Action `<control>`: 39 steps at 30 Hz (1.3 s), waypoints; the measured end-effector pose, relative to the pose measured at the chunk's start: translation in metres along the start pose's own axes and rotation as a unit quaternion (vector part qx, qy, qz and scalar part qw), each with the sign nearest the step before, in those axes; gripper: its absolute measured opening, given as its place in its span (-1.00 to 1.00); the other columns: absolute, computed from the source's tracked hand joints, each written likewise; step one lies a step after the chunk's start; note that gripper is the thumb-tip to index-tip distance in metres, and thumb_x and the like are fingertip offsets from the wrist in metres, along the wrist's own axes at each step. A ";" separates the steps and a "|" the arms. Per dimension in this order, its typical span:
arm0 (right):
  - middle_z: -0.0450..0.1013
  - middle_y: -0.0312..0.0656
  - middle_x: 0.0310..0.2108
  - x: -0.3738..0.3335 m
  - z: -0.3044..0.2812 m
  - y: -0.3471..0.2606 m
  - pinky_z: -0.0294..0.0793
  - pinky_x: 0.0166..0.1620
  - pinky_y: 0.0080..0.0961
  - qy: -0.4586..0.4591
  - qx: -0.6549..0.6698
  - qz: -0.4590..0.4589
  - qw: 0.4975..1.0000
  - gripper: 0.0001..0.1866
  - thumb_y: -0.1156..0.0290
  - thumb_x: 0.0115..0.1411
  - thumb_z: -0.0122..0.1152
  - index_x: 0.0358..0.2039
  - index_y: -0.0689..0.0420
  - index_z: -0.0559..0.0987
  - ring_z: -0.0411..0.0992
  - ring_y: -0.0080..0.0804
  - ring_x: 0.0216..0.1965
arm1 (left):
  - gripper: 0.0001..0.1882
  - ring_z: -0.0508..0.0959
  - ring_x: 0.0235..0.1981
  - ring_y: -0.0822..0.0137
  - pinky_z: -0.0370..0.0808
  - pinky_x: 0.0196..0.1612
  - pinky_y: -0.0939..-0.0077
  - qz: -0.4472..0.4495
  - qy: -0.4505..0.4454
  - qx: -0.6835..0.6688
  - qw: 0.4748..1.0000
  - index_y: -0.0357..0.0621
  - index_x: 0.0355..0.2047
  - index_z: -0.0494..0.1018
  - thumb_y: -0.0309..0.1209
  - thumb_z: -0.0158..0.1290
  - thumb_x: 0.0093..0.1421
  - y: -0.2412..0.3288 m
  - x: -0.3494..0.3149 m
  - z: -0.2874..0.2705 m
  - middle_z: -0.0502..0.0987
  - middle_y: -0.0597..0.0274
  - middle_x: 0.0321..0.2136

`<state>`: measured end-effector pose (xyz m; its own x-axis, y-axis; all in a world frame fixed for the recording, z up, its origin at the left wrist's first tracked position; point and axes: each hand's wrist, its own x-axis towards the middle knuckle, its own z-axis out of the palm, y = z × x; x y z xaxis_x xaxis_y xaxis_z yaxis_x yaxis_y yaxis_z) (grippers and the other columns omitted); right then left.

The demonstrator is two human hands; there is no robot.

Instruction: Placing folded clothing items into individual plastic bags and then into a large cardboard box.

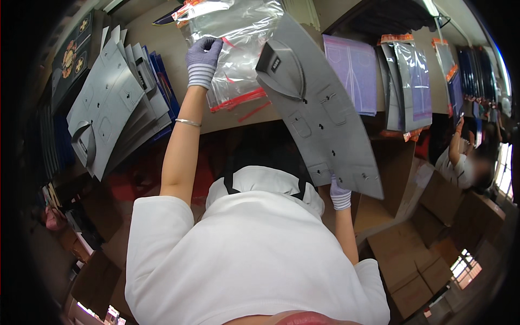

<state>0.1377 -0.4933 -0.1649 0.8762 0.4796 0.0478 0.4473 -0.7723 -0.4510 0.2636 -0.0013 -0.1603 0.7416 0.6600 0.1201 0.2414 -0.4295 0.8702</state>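
Gloved hands are working a folded grey shirt and a clear plastic bag at a packing table.

Left hand (pixel 203 60), in the upper middle of the frame, is pinching the clear plastic bag (pixel 238 49) shut-fingered at its edge. Right hand (pixel 340 196), lower right of centre, is gripping the bottom of the folded grey shirt (pixel 319 114), which is slanting up beside the bag. More grey shirts (pixel 108 103) are lying stacked at upper left on the table (pixel 227 120).

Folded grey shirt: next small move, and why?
Probably bring the folded grey shirt toward the clear bag. The right hand grips the shirt's lower edge, collar end up; the left hand holds the bag on the table, so they sit side by side.
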 end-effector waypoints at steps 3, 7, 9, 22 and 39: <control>0.33 -0.05 -0.08 0.015 -0.026 0.008 0.20 0.04 -0.30 0.023 0.182 0.144 0.972 -0.62 0.43 0.04 0.08 -0.10 0.26 0.39 0.30 -0.16 -0.07 | -0.79 0.49 -0.58 0.36 0.41 -0.44 0.52 0.066 0.001 0.021 0.998 -0.23 -0.52 0.50 -0.31 0.11 -0.02 -0.006 -0.010 -0.004 0.51 0.15 -0.62; 0.37 -0.20 -0.16 0.018 -0.103 0.024 0.25 -0.01 -0.49 0.042 0.495 0.370 0.785 -0.58 0.44 -0.05 0.15 -0.12 0.26 0.40 0.31 -0.39 -0.12 | -0.76 0.49 -0.58 0.31 0.41 -0.43 0.50 -0.012 -0.031 0.051 0.998 -0.22 -0.53 0.50 -0.26 0.12 -0.02 -0.010 -0.028 0.003 0.49 0.11 -0.61; 0.38 -0.23 -0.18 0.009 -0.134 0.030 0.23 -0.01 -0.51 -0.025 0.491 0.422 0.762 -0.57 0.41 -0.09 0.14 -0.14 0.24 0.42 0.31 -0.41 -0.12 | -0.75 0.48 -0.56 0.28 0.41 -0.42 0.48 0.010 -0.032 0.055 0.998 -0.23 -0.54 0.50 -0.26 0.12 -0.02 -0.011 -0.035 0.008 0.48 0.11 -0.60; 0.35 -0.26 -0.16 0.049 -0.026 0.001 0.27 -0.05 -0.49 -0.132 0.565 0.357 0.732 -0.42 0.32 -0.11 0.26 -0.05 0.21 0.34 0.29 -0.42 -0.12 | -0.84 0.42 -0.30 0.15 0.34 -0.23 0.35 0.219 -0.060 0.267 0.937 -0.10 -0.43 0.43 -0.44 0.07 -0.10 -0.010 -0.068 0.013 0.45 0.18 -0.37; 0.34 -0.19 -0.13 0.043 0.000 -0.002 0.32 -0.03 -0.43 -0.057 0.648 0.367 0.665 -0.42 0.36 -0.11 0.27 -0.04 0.22 0.32 0.32 -0.33 -0.12 | -0.89 0.46 -0.36 0.15 0.41 -0.27 0.43 0.135 -0.036 0.148 0.979 -0.22 -0.44 0.47 -0.52 0.07 -0.04 -0.054 -0.115 -0.038 0.47 0.13 -0.44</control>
<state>0.1746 -0.4709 -0.1614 0.7201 0.2573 -0.6443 -0.6890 0.1562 -0.7077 0.1409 -0.0304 -0.2033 0.8426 0.4571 0.2846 0.1923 -0.7492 0.6338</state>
